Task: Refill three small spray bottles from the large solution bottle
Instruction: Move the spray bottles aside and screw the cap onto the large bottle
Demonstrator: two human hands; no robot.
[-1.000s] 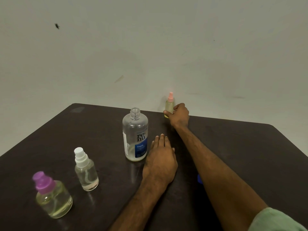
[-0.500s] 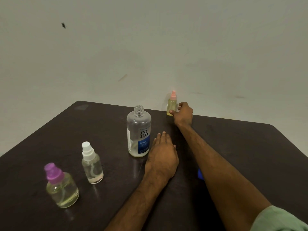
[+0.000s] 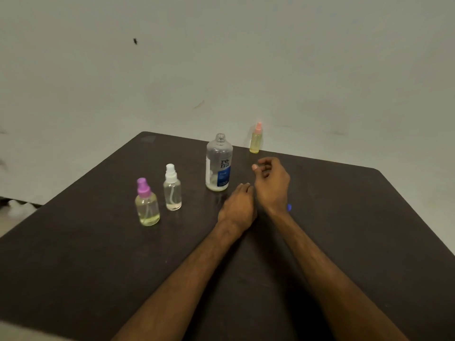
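Note:
The large clear solution bottle [image 3: 219,163] with a blue label stands uncapped near the middle of the dark table [image 3: 344,230]. To its left stand a white-capped spray bottle [image 3: 172,189] and a purple-capped one [image 3: 146,204] holding yellowish liquid. A small pink-capped bottle [image 3: 255,139] with yellow liquid stands alone at the table's far edge by the wall. My right hand [image 3: 270,183] hovers below it, fingers loosely curled, holding nothing. Just right of the large bottle's base, my left hand [image 3: 237,205] rests palm down on the table.
A small blue object [image 3: 289,207] peeks out beside my right wrist. A pale wall rises right behind the table's far edge. The table's left edge drops off toward the floor.
My right hand let go of the pink-capped bottle at the far edge and pulled back toward me. The left hand stayed on the table. The view shifted so the bottles sit further right.

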